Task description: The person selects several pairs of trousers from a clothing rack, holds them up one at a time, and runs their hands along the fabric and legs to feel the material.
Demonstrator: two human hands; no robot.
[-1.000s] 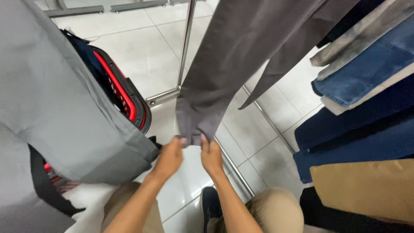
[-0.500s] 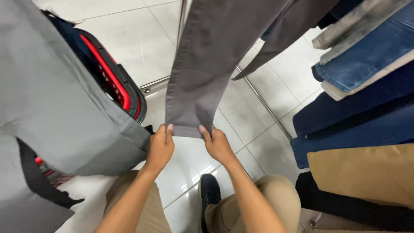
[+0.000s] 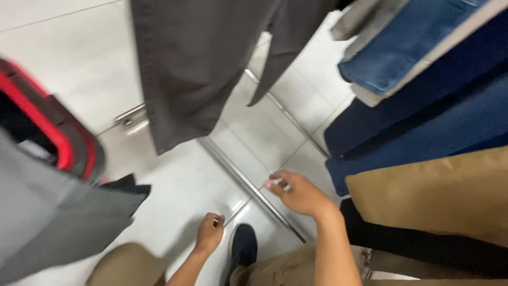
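A dark grey pair of trousers (image 3: 196,69) hangs from above, its leg hem loose over the floor. My left hand (image 3: 210,234) is low, well below the hem, fingers curled shut with nothing visible in them. My right hand (image 3: 300,195) is to the right of it, above the metal floor rail (image 3: 241,179). Its fingertips are pinched on a small white bit (image 3: 275,182), which is too blurred to identify. Neither hand touches the trousers.
Blue jeans (image 3: 402,53), navy (image 3: 423,122), tan (image 3: 439,190) and black garments hang at the right. A light grey garment (image 3: 47,222) hangs at the left in front of a red-and-black bin (image 3: 69,151). My tan-trousered knees and a dark shoe (image 3: 243,249) are on white floor tiles.
Both hands have let go of the grey trouser hem and dropped away from it, the right one moving right. The view has swung closer to the floor.
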